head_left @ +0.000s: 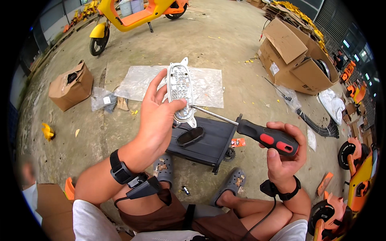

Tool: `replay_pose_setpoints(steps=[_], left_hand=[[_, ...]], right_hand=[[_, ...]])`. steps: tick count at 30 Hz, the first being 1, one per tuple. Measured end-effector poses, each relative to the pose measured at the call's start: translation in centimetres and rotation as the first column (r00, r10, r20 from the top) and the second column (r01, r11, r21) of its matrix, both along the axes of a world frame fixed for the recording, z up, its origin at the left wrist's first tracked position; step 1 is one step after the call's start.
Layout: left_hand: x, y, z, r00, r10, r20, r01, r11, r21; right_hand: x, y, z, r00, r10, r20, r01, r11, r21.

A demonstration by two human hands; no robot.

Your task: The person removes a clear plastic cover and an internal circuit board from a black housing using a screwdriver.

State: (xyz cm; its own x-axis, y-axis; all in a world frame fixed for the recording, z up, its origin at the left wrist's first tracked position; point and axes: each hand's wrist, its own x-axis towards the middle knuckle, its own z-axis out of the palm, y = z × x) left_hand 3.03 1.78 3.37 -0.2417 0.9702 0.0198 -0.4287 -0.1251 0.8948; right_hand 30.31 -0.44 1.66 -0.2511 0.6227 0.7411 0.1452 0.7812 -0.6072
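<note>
My left hand (pixel 161 114) is closed round an oval, silvery lamp housing (pixel 180 82) with mounting ears, held upright over the low black stand. Its thumb presses on the front face near the lower end. My right hand (pixel 286 154) grips the black and red handle of a screwdriver (pixel 261 135). The metal shaft points left, and its tip meets the lower right edge of the lamp housing beside my left thumb. Whether a screw sits under the tip is too small to tell. Below, a dark oval lens cover (pixel 190 136) lies on the black stand (pixel 215 144).
Clear plastic sheeting (pixel 209 86) lies on the concrete beyond the stand. A cardboard box (pixel 71 86) stands left, a larger open carton (pixel 289 56) right, near black cables (pixel 321 127). A yellow and orange scooter (pixel 134 18) is parked ahead. Scooter parts (pixel 327 213) sit at lower right.
</note>
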Motion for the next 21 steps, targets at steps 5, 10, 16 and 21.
replay_pose_setpoints(steps=[5, 10, 16, 21], left_hand=[[0.23, 0.09, -0.09, 1.000, -0.008, 0.019, 0.009, 1.000, -0.007], [0.09, 0.04, -0.11, 1.000, -0.017, 0.011, 0.017, 1.000, -0.023], [0.15, 0.14, -0.08, 0.999, -0.025, 0.047, 0.027, 0.999, -0.035], [0.03, 0.16, -0.16, 0.998, -0.030, 0.049, 0.032, 0.999, -0.028]], right_hand=[[-0.66, -0.49, 0.14, 0.996, 0.023, -0.085, -0.024, 1.000, -0.017], [-0.22, 0.04, 0.19, 0.995, 0.034, 0.088, -0.044, 0.993, 0.110], [-0.11, -0.02, 0.05, 0.997, 0.020, 0.071, -0.027, 0.996, 0.086], [-0.70, -0.55, 0.24, 0.995, 0.015, -0.100, -0.021, 0.998, -0.060]])
